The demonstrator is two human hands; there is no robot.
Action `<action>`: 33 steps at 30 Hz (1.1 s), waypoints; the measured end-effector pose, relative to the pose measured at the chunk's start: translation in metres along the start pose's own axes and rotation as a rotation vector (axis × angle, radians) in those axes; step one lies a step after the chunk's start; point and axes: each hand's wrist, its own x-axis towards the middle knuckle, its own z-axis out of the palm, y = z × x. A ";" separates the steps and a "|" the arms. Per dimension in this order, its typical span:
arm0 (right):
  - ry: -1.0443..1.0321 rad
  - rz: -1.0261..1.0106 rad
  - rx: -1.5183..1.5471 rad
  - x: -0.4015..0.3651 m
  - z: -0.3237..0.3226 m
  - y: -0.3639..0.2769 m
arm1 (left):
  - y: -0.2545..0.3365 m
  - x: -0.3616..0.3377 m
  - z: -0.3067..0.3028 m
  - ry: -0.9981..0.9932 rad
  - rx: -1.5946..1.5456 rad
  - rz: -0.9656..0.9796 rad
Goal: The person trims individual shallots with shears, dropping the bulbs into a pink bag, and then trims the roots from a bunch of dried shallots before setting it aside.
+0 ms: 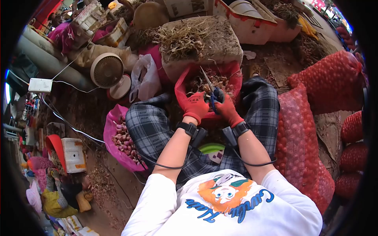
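Both hands wear red gloves with dark fingertips and meet between my knees. My right hand (226, 107) is closed round the blue handles of a pair of scissors (209, 83), whose blades point up and away from me. Beside it, my left hand (197, 105) has its fingers pressed together near the scissors; what they hold, if anything, is hidden. Just beyond my hands, a red bag (235, 74) holds dry stems and trimmings (220, 83). At my left knee stands an open pink bag (112, 122) with purple-red shallots (125, 141).
A foam block (177, 65) ahead bears dried shallots with stems (189, 39). Full red mesh sacks (297, 135) lie at right. A fan (108, 70), a white plastic bag (145, 76) and a cable (75, 131) are at left. A co-worker (57, 196) sits at lower left.
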 end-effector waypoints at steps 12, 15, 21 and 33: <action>-0.036 -0.036 0.352 -0.002 -0.003 -0.050 | -0.017 0.019 -0.018 -0.356 -1.424 -0.337; -0.033 -0.094 0.300 0.000 -0.005 -0.042 | -0.022 0.014 -0.014 -0.169 -0.947 0.282; -0.085 0.009 0.393 -0.001 -0.007 -0.045 | -0.020 0.015 -0.005 -0.302 -1.134 -0.037; 0.025 -0.025 0.374 0.007 0.003 -0.002 | -0.024 0.014 0.013 -0.109 -1.003 -0.079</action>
